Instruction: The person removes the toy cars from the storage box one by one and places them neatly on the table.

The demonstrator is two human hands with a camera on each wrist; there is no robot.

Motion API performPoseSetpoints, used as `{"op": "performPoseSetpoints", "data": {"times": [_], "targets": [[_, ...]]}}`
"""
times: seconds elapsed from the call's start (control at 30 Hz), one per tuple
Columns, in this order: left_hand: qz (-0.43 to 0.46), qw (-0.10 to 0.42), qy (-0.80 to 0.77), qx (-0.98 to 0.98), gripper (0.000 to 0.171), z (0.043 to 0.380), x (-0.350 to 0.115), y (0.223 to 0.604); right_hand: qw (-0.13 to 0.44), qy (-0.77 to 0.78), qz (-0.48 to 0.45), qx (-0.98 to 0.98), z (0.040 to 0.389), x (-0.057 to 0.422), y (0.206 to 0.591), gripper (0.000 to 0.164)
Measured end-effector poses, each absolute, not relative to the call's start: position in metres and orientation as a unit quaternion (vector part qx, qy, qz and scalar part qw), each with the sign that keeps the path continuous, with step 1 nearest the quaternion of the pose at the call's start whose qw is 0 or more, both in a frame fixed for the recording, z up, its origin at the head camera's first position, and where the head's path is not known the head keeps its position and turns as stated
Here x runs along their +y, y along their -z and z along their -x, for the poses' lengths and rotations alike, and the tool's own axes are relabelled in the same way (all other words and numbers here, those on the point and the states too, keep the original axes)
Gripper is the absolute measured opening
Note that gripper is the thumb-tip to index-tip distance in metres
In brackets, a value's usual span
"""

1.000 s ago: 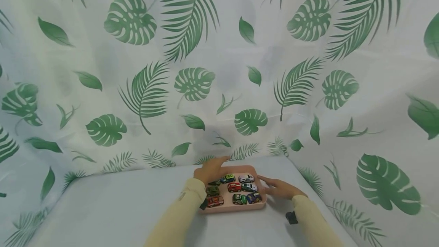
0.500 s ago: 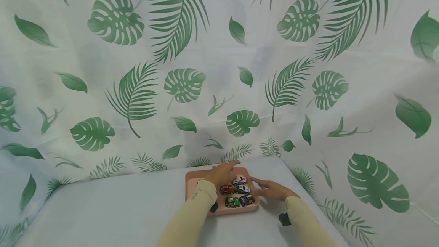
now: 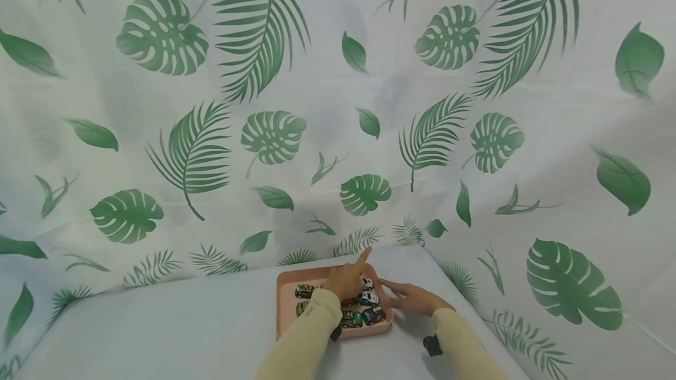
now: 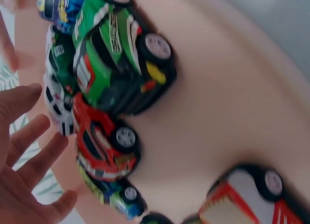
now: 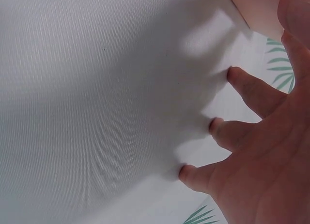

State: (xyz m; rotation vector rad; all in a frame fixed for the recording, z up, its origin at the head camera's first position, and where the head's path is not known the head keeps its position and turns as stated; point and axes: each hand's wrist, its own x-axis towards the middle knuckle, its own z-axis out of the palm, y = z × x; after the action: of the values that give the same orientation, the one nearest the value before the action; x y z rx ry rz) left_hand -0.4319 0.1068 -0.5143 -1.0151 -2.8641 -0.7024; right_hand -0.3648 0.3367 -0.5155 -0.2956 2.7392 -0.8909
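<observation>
A pink tray [image 3: 282, 315] holds several toy cars. My left hand [image 3: 345, 280] reaches over its right half, index finger stretched toward the back wall. In the left wrist view its fingers [image 4: 36, 161] are spread beside a white-and-green car [image 4: 58, 83] and a red car [image 4: 104, 141], gripping none of them. A larger green car [image 4: 114, 54] stands close to these. On the tray's right side, my right hand [image 3: 414, 299] has its thumb and index finger at the rim. Its other fingertips [image 5: 218, 129] rest on the table in the right wrist view.
A blue car [image 3: 374, 314] sits in the tray's front right corner. Dark green cars [image 3: 304, 291] stand at the left, partly behind my sleeve. The white table [image 3: 185, 333] meets a leaf-printed curtain [image 3: 317, 92] at the back and right.
My left hand has moved right across the tray, from its left rim to over the right-hand cars. My right hand stays at the tray's right side. The head view has shifted.
</observation>
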Motion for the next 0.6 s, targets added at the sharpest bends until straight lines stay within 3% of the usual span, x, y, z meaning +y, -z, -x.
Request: {"op": "performPoseSetpoints", "data": {"times": [0.13, 0.33, 0.6], "targets": [[0.336, 0.045, 0.212, -0.917, 0.095, 0.432, 0.113, 0.524, 0.123, 0.317, 0.078, 0.937, 0.358, 0.331, 0.511, 0.064], [0.340, 0.089, 0.198, -0.915, 0.085, 0.435, 0.113, 0.533, 0.118, 0.303, 0.067, 0.943, 0.361, 0.328, 0.512, 0.061], [0.333, 0.057, 0.222, -0.915, 0.091, 0.434, 0.111, 0.532, 0.125, 0.315, 0.044, 0.940, 0.360, 0.327, 0.513, 0.060]]}}
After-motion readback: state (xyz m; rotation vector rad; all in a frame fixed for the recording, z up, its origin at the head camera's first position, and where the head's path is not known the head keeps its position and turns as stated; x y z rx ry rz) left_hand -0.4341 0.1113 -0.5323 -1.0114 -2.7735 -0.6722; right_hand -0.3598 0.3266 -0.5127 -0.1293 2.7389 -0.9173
